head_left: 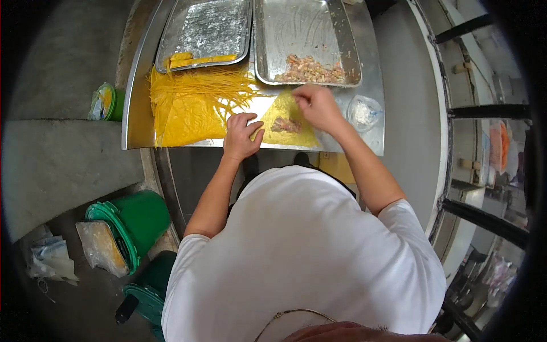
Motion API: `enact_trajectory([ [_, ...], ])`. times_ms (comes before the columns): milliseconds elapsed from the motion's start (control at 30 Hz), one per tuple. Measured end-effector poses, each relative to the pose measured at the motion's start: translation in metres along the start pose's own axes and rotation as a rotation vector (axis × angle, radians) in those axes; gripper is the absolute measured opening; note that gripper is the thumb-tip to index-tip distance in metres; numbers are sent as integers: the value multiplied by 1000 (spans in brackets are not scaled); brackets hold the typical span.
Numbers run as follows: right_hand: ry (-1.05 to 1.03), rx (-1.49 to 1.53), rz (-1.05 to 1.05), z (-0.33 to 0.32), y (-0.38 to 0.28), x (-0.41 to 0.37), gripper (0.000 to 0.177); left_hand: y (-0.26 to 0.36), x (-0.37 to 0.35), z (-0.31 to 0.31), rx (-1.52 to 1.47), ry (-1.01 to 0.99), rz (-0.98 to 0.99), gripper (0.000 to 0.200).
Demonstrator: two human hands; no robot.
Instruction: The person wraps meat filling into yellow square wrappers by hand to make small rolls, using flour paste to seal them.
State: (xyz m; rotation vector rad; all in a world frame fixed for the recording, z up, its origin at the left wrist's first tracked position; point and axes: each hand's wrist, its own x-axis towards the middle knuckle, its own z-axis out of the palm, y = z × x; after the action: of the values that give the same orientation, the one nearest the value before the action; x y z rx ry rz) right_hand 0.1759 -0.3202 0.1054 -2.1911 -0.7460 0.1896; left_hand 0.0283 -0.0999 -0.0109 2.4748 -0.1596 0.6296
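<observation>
A thin yellow wrapper sheet [305, 135] lies on the metal table near its front edge, with a small heap of chopped filling [286, 125] on it. My left hand [243, 135] rests at the sheet's left corner, its fingers bent but apart and the thumb stretched out. Over the sheet's upper right part is my right hand [318, 107], fingers drawn together in a pinch; what lies between them is hidden. Left of my left hand is a stack of yellow sheets [185, 122], with loose yellow strips [199, 84] along its far side.
Behind the stack, a metal tray [205, 28] holds several yellow rolls [202, 60]. Another tray [285, 28] beside it holds chopped filling [312, 69]. A bag with white contents [363, 113] sits at the right. Green buckets [137, 222] stand on the floor at left.
</observation>
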Motion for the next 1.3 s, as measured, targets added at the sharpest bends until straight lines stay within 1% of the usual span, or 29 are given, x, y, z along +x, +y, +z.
enact_trajectory([
  [67, -15, -3, 22, -16, 7, 31, 24, 0, 1, -1, -8, 18, -3, 21],
  [133, -104, -102, 36, -19, 24, 69, 23, -1, 2, -2, -9, 10, 1, 23],
  [167, -109, -104, 30, -16, 27, 89, 23, -1, 2, -1, -17, 9, 4, 22],
  [233, -301, -156, -36, -4, 29, 128, 23, -2, 2, -2, -26, 5, 1, 22],
  [267, -302, -158, -41, 5, 27, 144, 23, -2, 1, -2, -37, -5, 2, 23],
  [333, -618, -487, 76, 28, 17, 168, 28, -3, 2, -2, -37, -14, -6, 22],
  [367, -620, -486, 76, 38, 13, 173, 28, -3, 3, -3, -53, -26, -15, 23],
  [433, -846, -737, 77, 55, 10, 179, 23, -4, 2, -4, -67, -47, -27, 25],
  [467, -849, -739, 77, 65, 17, 184, 23, -4, 2, -4, -69, -45, -31, 25],
  [533, -1065, -592, 207, 90, 48, 201, 18, -5, 2, -5, -97, -70, -41, 25],
  [567, -1126, -551, 218, 92, 51, 204, 15, -4, 0, -5, -99, -68, -40, 25],
  [600, -1120, -559, 218, 91, 50, 203, 15, -4, 0, -6, -97, -73, -43, 25],
  [667, -1009, -515, 198, 90, 48, 198, 17, -4, 3, -4, -94, -68, -43, 24],
  [700, -1057, -632, 145, 89, 41, 197, 17, -5, 3, -4, -94, -74, -43, 24],
  [733, -1052, -632, 148, 82, 37, 197, 17, -4, 2, -5, -94, -81, -42, 24],
  [800, -1058, -444, 131, 62, 31, 195, 25, -5, 1, -3, -90, -72, -31, 25],
  [867, -1019, -450, 131, 56, 37, 198, 24, -5, 2, -2, -83, -50, -24, 26],
  [933, -873, -479, 165, 56, 42, 194, 22, -3, 0, -4, -81, -50, -12, 27],
  [967, -867, -481, 158, 56, 44, 197, 22, -5, 2, -4, -77, -45, -1, 28],
  [1033, -847, -537, 71, 50, 36, 184, 22, -3, 1, -5, -78, -51, -3, 27],
  [1067, -840, -539, 71, 44, 31, 181, 22, -4, 3, -4, -77, -46, -3, 27],
  [1167, -827, -462, 110, 34, 23, 174, 22, -3, 3, -4, -60, -49, 4, 26],
  [1233, -877, -265, 350, 27, 28, 172, 21, -3, 0, -4, -61, -50, 8, 26],
  [1267, -867, -268, 357, 23, 30, 174, 21, -4, 2, -3, -57, -45, 10, 25],
  [1300, -887, -334, 282, 23, 29, 172, 21, -4, 3, -2, -60, -33, 15, 24],
])
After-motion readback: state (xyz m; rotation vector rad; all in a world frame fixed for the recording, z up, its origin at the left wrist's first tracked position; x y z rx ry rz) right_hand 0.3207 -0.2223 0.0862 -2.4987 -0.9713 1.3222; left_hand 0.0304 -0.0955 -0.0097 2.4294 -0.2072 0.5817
